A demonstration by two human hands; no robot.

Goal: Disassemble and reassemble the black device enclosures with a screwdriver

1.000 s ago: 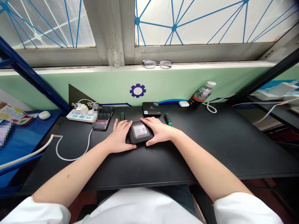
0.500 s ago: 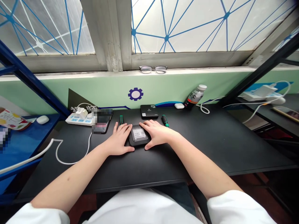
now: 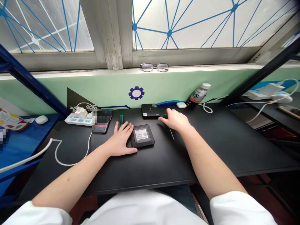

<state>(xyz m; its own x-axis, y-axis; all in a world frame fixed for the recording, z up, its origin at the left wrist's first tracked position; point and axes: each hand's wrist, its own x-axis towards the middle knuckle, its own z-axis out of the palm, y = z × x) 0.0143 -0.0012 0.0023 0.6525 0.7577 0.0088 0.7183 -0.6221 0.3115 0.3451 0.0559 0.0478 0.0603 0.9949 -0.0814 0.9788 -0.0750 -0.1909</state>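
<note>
A flat black square device with a white label [image 3: 142,134] lies on the black desk [image 3: 145,172]. My left hand [image 3: 120,138] rests at its left side, fingers spread, fingertips touching its edge. Up and to the right, my right hand [image 3: 177,120] has its fingers closed round the green-and-black handle of a screwdriver [image 3: 172,133]. Its thin metal shaft points down toward the desk's front, and most of the handle is hidden by the hand. Another green-handled screwdriver [image 3: 121,119] lies just beyond my left fingertips, partly covered.
Behind the device sits a second black box [image 3: 150,111]. A white case [image 3: 181,105] and a bottle [image 3: 198,95] stand by the wall. To the left are a power strip [image 3: 78,119], a phone [image 3: 102,121] and a white cable [image 3: 56,153]. Glasses [image 3: 155,67] lie on the sill.
My right hand has left the device and moved up and right onto the screwdriver, whose shaft now shows. My left hand stays at the device's left side.
</note>
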